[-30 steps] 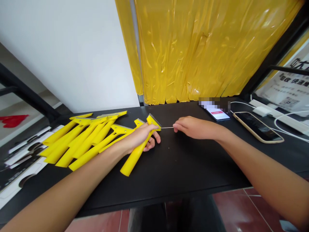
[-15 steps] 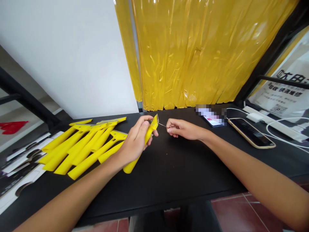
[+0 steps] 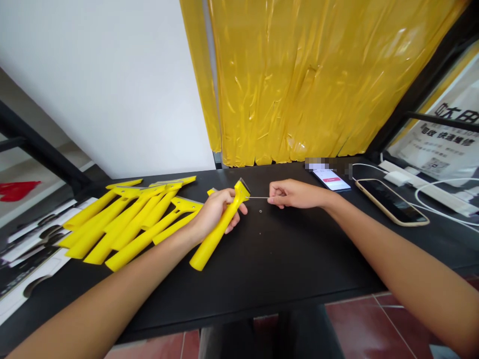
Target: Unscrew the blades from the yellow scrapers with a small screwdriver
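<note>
In my left hand (image 3: 216, 212) I hold a yellow plastic scraper (image 3: 214, 235), its long, rounded handle running down toward me and its wider head up at the far end, tilted, with a thin grey metal blade (image 3: 243, 185) along its edge. My left fingers curl around the handle, closed on it. My right hand (image 3: 295, 194) is just to the right, with the thumb and forefinger pressed together, pinching a thin metal pin (image 3: 258, 197). The pin lies almost level, and its left end meets the scraper's head. My other right fingers curl in loosely behind the pinch.

Both hands are above the black table (image 3: 307, 259), near its middle. A tiny ring (image 3: 260, 211) lies just below the pin. To my left, more yellow scrapers (image 3: 127, 224) lie in an overlapping pile, with their heads toward the far side. Beyond them on the left are white trays (image 3: 32, 259) holding dark pieces.

At the far right are a phone (image 3: 331, 178) showing a red bar, a gold-rimmed phone (image 3: 391, 202), a white power strip (image 3: 430, 187) and white cables (image 3: 441, 182). A shiny yellow plastic sheet (image 3: 292, 85) hangs behind the table, beside a white wall (image 3: 105, 85). A poster (image 3: 436, 144) at the far right reads 回收 and 快速维修 above a QR code.
</note>
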{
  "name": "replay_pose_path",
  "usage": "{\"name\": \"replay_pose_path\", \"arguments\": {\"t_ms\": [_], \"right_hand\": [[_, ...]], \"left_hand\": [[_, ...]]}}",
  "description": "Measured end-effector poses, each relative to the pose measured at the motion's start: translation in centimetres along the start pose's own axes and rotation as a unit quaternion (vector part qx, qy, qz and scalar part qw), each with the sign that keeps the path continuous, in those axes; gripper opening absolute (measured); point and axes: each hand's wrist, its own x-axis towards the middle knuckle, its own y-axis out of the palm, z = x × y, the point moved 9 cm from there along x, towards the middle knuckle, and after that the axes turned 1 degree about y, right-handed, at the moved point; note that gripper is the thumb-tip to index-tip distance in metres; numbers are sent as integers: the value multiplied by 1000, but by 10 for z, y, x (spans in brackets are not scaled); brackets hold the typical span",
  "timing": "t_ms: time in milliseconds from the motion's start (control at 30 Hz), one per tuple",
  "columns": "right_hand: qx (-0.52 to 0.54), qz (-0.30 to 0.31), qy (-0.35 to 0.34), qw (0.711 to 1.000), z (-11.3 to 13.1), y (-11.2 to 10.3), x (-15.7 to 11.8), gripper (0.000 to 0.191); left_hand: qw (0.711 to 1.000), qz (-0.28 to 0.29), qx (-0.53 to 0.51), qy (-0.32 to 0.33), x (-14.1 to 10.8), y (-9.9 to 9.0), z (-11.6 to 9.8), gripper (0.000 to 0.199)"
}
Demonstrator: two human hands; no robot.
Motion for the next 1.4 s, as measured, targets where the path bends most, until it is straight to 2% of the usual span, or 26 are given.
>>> {"name": "replay_pose_path", "arguments": {"t_ms": [100, 300, 467, 600, 733, 833, 900, 1000, 1133, 1267, 1400], "right_hand": [[0, 8, 9, 1000, 2, 1, -1, 35], [-23, -24, 7, 999, 10, -17, -9, 36], [-32, -161, -24, 986, 26, -41, -15, 36], [-20, -188, -56, 980, 42, -28, -13, 33], [-53, -282, -89, 954, 53, -16, -13, 24], [-114, -278, -130, 945, 60, 2, -8, 21], [-130, -272, -133, 944, 61, 5, -8, 23], [-137, -285, -100, 943, 61, -7, -15, 29], [-141, -311, -86, 936, 67, -25, -26, 25], [-140, -284, -86, 945, 64, -22, -22, 23], [-123, -263, -106, 951, 57, -19, -15, 21]], "left_hand": [[999, 3, 48, -25, 2, -5, 6, 18], [990, -66, 117, -35, 3, -19, 13, 26], [985, -67, 153, -33, 1, -15, 9, 29], [987, -65, 146, -29, -1, -15, 3, 30], [994, -35, 80, -60, -2, -10, 8, 30], [996, -11, 49, -74, -4, -4, 13, 28], [997, -11, 44, -68, -5, -2, 12, 28], [998, -34, 38, -46, -6, -6, 7, 29], [997, -67, 44, -18, -5, -15, 0, 29], [994, -88, 69, 4, -4, -20, -3, 29], [983, -114, 138, 30, -7, -22, -10, 29]]}}
